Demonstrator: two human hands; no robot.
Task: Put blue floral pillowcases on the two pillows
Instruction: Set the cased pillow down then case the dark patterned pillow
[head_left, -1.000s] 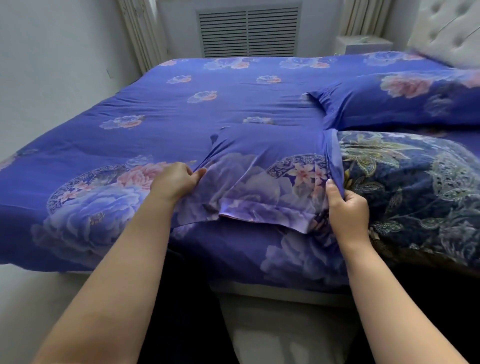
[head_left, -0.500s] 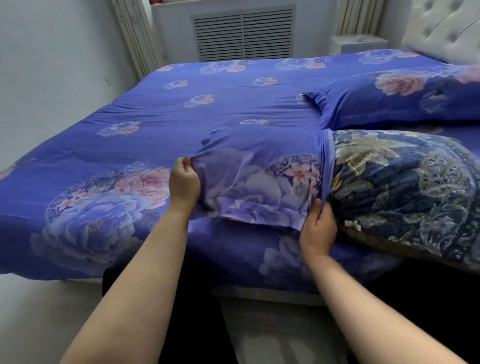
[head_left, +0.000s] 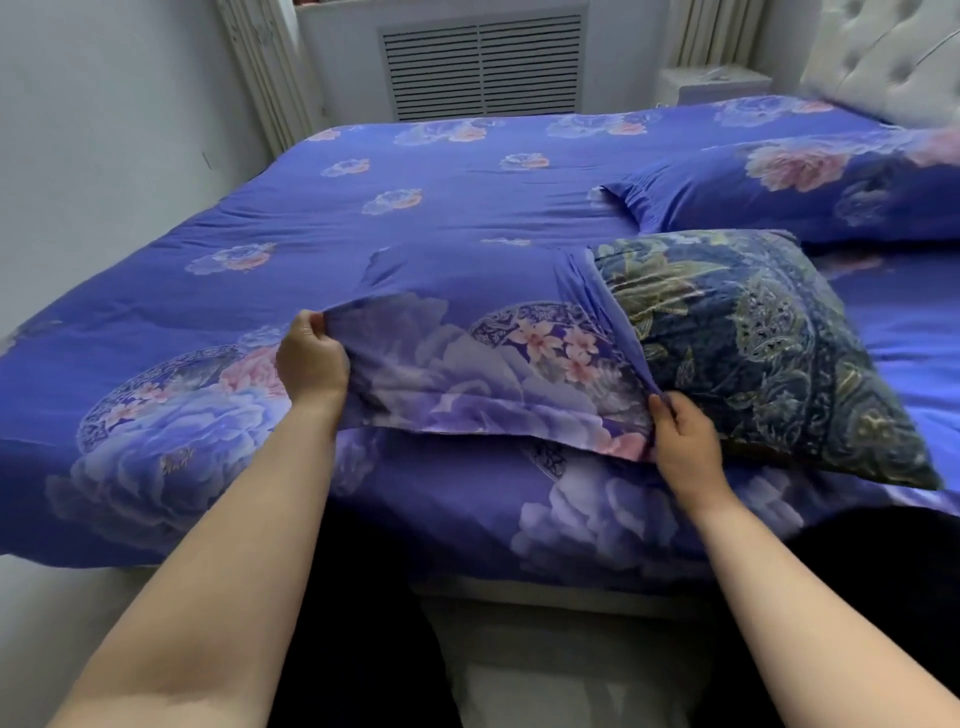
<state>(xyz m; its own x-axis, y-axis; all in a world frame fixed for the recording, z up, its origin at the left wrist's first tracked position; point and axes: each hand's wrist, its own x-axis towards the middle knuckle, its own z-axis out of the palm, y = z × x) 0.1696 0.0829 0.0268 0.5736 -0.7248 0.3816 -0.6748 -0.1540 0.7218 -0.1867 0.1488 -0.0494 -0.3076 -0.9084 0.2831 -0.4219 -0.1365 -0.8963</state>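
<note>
hands: left (head_left: 311, 358), right (head_left: 685, 441) both pinch soft floral pillowcase (head_left: 483, 364) | puffy paisley pillow (head_left: 753, 353) seemingly half-sheathed

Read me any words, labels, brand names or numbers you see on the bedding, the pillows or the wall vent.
None: no readable text anywhere. The pillowcase, the dark patterned pillow, the bedspread and the vent grille show only flowers, ornament and slats.

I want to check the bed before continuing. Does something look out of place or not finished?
Yes. The dark paisley pillow lies askew near the bed's front edge, only partly inside the blue floral pillowcase, which the left hand and right hand grip. The far pillow is already covered.
</note>
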